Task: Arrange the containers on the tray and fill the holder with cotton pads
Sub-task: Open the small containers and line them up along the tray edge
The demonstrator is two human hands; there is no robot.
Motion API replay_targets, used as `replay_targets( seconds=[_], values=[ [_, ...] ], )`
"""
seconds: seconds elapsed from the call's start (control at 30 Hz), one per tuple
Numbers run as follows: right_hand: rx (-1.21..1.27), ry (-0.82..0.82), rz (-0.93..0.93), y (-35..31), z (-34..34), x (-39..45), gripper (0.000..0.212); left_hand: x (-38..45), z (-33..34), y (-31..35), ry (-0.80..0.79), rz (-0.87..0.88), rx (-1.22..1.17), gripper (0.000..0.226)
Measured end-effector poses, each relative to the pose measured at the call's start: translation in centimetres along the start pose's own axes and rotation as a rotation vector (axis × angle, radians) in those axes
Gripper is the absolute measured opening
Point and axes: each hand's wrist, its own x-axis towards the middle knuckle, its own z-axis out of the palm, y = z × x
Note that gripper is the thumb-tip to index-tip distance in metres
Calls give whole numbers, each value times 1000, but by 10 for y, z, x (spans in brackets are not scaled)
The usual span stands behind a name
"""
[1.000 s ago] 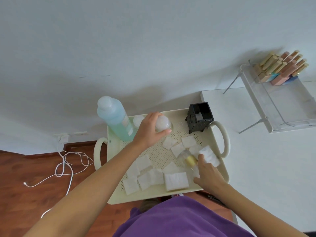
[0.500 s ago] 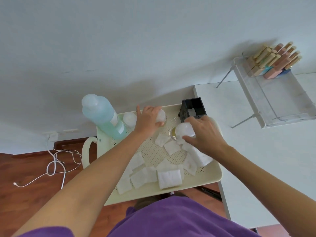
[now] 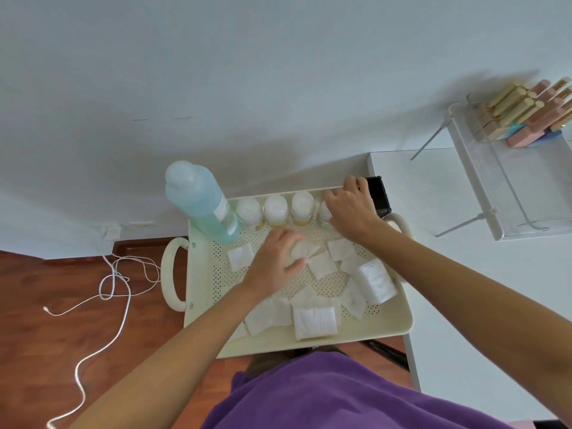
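A cream perforated tray (image 3: 393, 323) holds a tall pale-blue bottle (image 3: 201, 201) at its back left. Beside it stand three small white-capped jars (image 3: 275, 209) in a row along the back edge. My right hand (image 3: 349, 212) covers a fourth small jar (image 3: 323, 212) at the end of that row, just in front of the black holder (image 3: 379, 196). My left hand (image 3: 278, 258) rests mid-tray with its fingers pinching a white cotton pad (image 3: 303, 250). Several square cotton pads (image 3: 314, 317) lie scattered over the tray's front half.
A white table (image 3: 448, 274) adjoins the tray on the right and carries a clear shelf rack (image 3: 507, 181) with several pink and gold cosmetics (image 3: 526, 116). A white cable (image 3: 114, 286) trails over the wooden floor at left. The wall is right behind the tray.
My right hand carried a small jar to the back row and set it beside the holder. My left hand let go of its jar and dropped onto a cotton pad.
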Motion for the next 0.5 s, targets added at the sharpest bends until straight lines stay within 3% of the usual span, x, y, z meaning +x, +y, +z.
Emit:
replay_targets(
  seconds=[0.1, 0.2, 0.33, 0.4, 0.5],
  values=[
    [-16, 43, 16, 3, 4, -4, 19, -34, 12, -9, -241, -179, -116, 38],
    [64, 186, -18, 12, 9, -14, 38, -57, 21, -13, -424, -304, -132, 43],
    [247, 374, -16, 15, 21, -55, 35, -75, 26, -14, -512, -349, -145, 43],
    [256, 322, 4, 15, 37, -83, 34, -80, 26, -13, -509, -339, -134, 41],
    [203, 54, 79, 13, 60, -120, 46, -84, 26, -8, -518, -326, -112, 45]
  ],
)
